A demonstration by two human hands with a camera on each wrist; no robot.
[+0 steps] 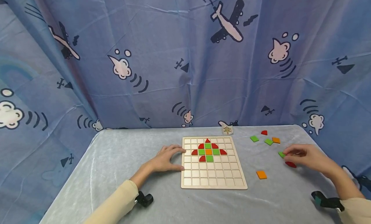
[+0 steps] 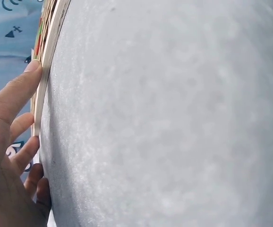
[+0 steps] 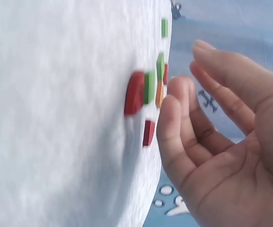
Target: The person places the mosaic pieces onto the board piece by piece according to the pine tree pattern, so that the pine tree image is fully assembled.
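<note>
A pale wooden grid board (image 1: 214, 182) lies on the table with a pattern of green squares, red pieces and one orange square (image 1: 208, 151) in its upper half. At its left edge is my left hand (image 1: 166, 159), thumb and fingers spread and touching the side; the left wrist view shows a fingertip (image 2: 34, 66) against the rim. My right hand (image 1: 308, 156) hovers over loose pieces at the right, fingers loosely bent with nothing between them. Beneath it are a green square (image 1: 281, 155) and a red rounded piece (image 1: 290, 164). Another red piece (image 3: 148, 132) shows in the right wrist view.
Farther back on the right lie green squares (image 1: 254, 139), an orange square (image 1: 276, 140) and a red piece (image 1: 264, 132). Another orange square (image 1: 261, 175) is right of the board. A small patterned card (image 1: 227, 130) sits behind the board, before a blue curtain (image 1: 162, 56).
</note>
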